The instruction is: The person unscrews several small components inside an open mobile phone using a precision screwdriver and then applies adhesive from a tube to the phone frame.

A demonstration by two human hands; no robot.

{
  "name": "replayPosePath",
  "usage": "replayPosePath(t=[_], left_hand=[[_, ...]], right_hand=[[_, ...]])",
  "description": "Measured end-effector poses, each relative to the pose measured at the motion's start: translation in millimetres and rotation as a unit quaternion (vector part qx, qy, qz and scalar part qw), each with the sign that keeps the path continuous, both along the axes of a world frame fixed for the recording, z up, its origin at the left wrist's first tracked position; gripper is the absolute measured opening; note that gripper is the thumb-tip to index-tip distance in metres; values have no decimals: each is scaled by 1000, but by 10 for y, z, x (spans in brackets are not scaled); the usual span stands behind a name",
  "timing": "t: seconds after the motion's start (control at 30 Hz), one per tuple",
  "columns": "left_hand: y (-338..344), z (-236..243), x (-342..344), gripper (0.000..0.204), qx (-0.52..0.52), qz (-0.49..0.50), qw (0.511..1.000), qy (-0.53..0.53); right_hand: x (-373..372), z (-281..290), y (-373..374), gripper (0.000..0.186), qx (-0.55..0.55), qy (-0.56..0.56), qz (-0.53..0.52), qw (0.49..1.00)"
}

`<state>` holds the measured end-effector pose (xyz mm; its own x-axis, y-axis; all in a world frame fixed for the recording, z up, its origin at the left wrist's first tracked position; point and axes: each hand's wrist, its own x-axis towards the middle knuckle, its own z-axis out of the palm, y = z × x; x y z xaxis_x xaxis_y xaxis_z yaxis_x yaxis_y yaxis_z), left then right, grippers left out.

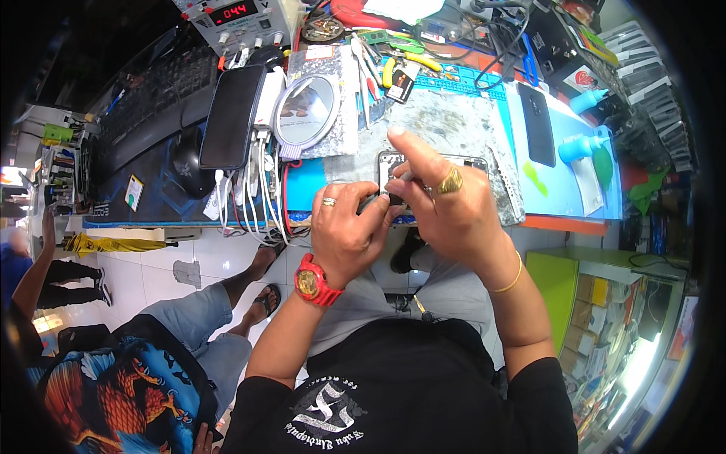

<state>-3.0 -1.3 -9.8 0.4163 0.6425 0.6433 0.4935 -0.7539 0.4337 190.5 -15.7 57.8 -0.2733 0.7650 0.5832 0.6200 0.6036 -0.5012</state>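
Note:
A dark, flat phone-shaped body (386, 162) with a pale edge lies on the stained grey work mat (431, 113) at the table's near edge. My right hand (457, 200), with a gold ring and bracelet, covers much of it. Its index finger points up and left while the thumb and other fingers pinch over the phone body; what they hold is hidden. Close beside it, my left hand (344, 234), wearing a ring and a red watch, has its fingers closed at the phone body's lower left corner. Anything in that grip is too small to name.
Left of the mat are a round mirror (306, 110), a dark phone (233, 117), white cables (261, 178) and a power supply (238, 30). Yellow-handled pliers (422, 62) lie behind. Rightward are another phone (536, 125) and blue bottles (578, 148). A person (128, 378) sits at left.

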Motion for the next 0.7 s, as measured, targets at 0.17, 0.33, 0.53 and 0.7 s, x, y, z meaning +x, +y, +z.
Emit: replayPosePath(t=[0.17,0.33,0.53,0.7], left_hand=[[-1,4,1,20,-1,4,1000,2],[-16,2,8,19,-12,14,1000,7],[-14,19,16,20,0,10,1000,1],[1,10,7,19,4,6,1000,-1]], right_hand=[[-43,59,10,67,-19,37,14,999],[-4,3,33,66,-22,53,9,998],[-18,13,27,65,2,29,3,1000],[-41,30,-7,66,-3,20,5,1000]])
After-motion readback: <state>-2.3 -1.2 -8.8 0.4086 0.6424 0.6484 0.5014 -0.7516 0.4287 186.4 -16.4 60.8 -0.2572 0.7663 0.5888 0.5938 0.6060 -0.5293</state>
